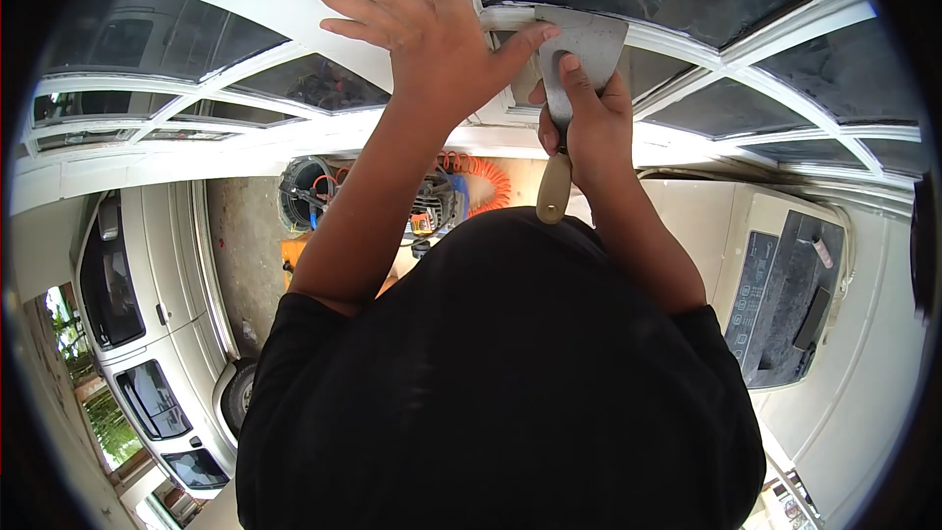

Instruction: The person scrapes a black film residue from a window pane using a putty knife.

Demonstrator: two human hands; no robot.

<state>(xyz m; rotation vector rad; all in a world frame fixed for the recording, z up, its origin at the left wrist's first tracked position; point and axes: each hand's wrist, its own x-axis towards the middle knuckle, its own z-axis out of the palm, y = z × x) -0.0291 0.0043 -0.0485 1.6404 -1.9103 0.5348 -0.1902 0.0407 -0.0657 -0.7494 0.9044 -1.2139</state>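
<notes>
**Putty knife up on the white window frame**

Closest to the camera is just the person's black shirt (500,383) filling the bottom of the view, both arms reaching up from it. The right hand (589,128) is wrapped tight around a putty knife (574,69), index finger pressed along the metal, tan handle sticking down out of the fist. The broad blade sits flat on a white bar of the window frame (687,39), right where several bars meet. The left hand (422,25) is open, fingers spread and laid on the frame just beside the blade, thumb touching the blade's edge, holding nothing as far as I can see.

How far along? Hard to call. The bar near the blade looks a bit rough and patchy, the ones further out look smoother, so my guess is the frame is partly worked with this junction in hand. I can't make out filler on the blade.

Containers: none close by. Further back there's a coiled orange hose (481,182) next to what looks like a compressor or bucket of gear (309,191), contents too small to tell. Beyond that, a white van (147,304) on one side and a top-loading washing machine (785,294) on the other, lid shut.
</notes>
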